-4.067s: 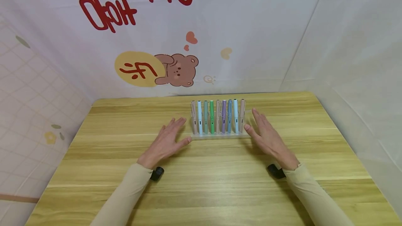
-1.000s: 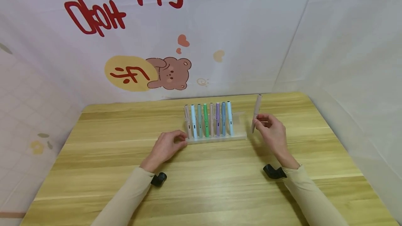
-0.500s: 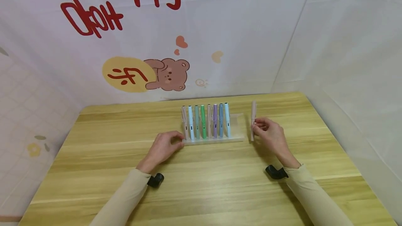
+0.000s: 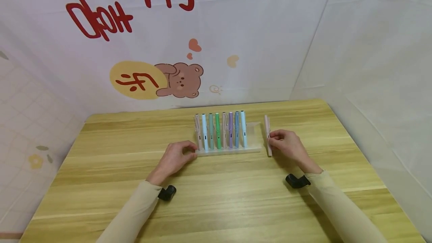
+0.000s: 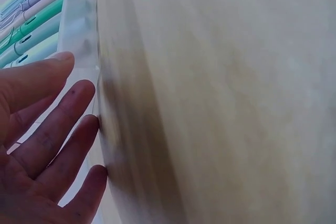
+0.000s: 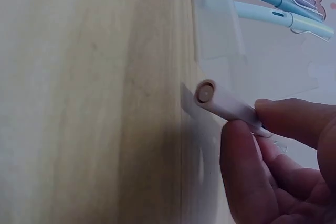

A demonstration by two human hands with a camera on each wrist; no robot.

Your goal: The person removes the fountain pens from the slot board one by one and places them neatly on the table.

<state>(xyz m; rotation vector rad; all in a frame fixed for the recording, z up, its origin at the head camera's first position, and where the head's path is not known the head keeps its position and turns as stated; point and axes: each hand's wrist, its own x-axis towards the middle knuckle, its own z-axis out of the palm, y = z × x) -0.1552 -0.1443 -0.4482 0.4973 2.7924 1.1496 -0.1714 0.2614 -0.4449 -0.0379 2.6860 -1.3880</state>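
Note:
My right hand (image 4: 288,144) pinches a pinkish-beige pen (image 4: 266,123) between thumb and fingers, just right of the stand. In the right wrist view one round end of the pen (image 6: 223,102) faces the camera. Whether it touches the table is unclear. A clear pen stand (image 4: 254,137) holds a row of several capped pens: beige, light blue, grey-green, green (image 4: 218,132), purple (image 4: 231,130) and blue. Its right end has no pen. My left hand (image 4: 175,158) rests at the stand's left end, fingers loosely bent; in the left wrist view the thumb (image 5: 44,74) lies against the stand's corner (image 5: 79,51).
The wooden table (image 4: 216,198) extends in front and to both sides of the stand. A white printed curtain (image 4: 263,40) with a bear drawing hangs behind the table, and pale curtains border both sides.
Earlier both hands were spread beside the full row. The right hand has since taken the rightmost beige pen out, moved it right, then lowered it. The left hand has settled at the stand's left end.

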